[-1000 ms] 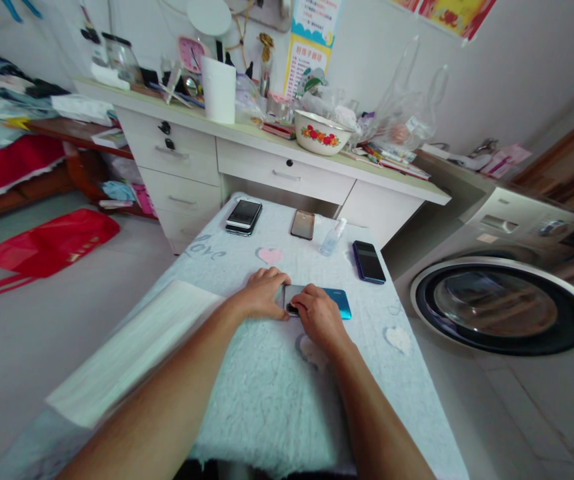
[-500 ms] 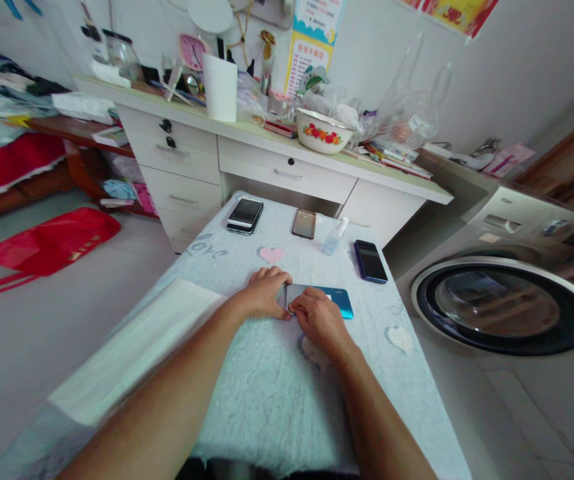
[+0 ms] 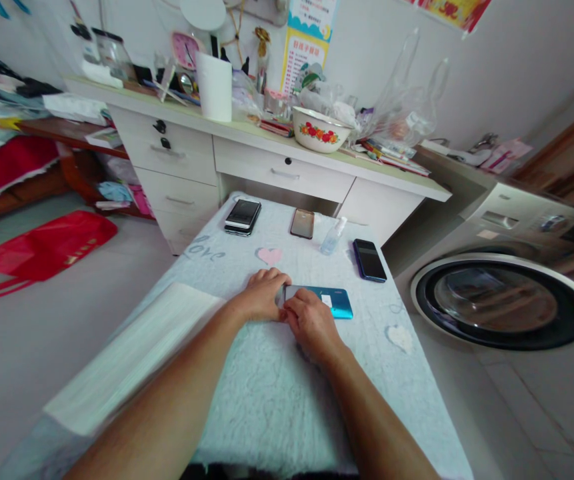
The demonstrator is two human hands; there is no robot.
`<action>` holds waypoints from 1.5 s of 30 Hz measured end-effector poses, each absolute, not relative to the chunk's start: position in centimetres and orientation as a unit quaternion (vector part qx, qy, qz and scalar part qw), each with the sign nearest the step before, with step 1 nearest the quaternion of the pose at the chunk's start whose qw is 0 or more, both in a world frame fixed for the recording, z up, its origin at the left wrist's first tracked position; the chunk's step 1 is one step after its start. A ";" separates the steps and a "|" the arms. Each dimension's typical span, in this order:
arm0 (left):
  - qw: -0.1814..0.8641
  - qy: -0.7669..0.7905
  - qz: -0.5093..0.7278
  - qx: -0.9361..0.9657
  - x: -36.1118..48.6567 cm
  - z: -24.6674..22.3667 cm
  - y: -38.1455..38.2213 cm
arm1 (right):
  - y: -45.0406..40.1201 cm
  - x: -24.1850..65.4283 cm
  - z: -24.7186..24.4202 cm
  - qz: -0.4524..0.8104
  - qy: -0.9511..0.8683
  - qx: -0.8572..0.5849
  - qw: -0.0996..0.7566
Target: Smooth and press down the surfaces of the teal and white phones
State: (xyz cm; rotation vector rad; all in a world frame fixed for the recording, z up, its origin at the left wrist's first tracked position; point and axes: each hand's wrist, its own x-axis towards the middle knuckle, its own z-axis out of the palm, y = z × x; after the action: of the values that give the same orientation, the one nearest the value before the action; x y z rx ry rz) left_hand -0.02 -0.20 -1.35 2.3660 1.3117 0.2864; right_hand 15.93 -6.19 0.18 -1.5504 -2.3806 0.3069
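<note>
A blue phone (image 3: 341, 301) with a small white patch lies flat on the cloth-covered table (image 3: 277, 400), its left part greyish and partly under my fingers. My left hand (image 3: 265, 295) grips the phone's left end between thumb and fingers. Over the left part of the phone, my right hand (image 3: 311, 320) is closed with its fingertips pressed together close to my left thumb; whatever they hold is hidden.
Stacked phones (image 3: 243, 217), a brown phone case (image 3: 302, 224), a clear spray bottle (image 3: 333, 237) and a dark phone (image 3: 369, 260) lie toward the table's far side. Folded white cloth (image 3: 137, 357) is at left. A washing machine (image 3: 517, 220) stands right.
My right hand has shifted slightly left along the phone, and more of the white patch shows. The round object at its fingertips is now hidden. My left hand stays at the phone's left end.
</note>
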 end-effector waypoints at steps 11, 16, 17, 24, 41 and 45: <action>0.217 0.485 0.114 0.839 0.3 -1.7 -0.2 | -6.1 17.8 0.2 0.095 -0.799 -0.581 0.122; 0.217 0.482 0.123 0.840 0.3 -1.7 -0.2 | -5.9 18.9 0.3 0.099 -0.783 -0.600 0.132; 0.217 0.482 0.125 0.840 0.3 -1.8 -0.2 | -5.9 19.1 0.3 0.100 -0.780 -0.603 0.132; 0.218 0.478 0.129 0.841 0.2 -2.0 -0.2 | -5.6 20.9 0.8 0.105 -0.759 -0.631 0.122; 0.219 0.462 0.131 0.849 0.4 -1.1 -0.3 | -4.5 26.3 0.4 0.097 -0.691 -0.704 0.134; 0.215 0.457 0.138 0.852 0.6 -1.1 -0.2 | -4.4 27.1 0.2 0.083 -0.669 -0.725 0.141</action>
State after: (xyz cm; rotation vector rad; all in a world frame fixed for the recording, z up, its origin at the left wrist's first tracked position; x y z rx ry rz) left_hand 0.56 -0.21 -1.10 2.3630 1.2669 0.3816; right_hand 27.14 -4.39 0.22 -2.0933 -1.9308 0.2409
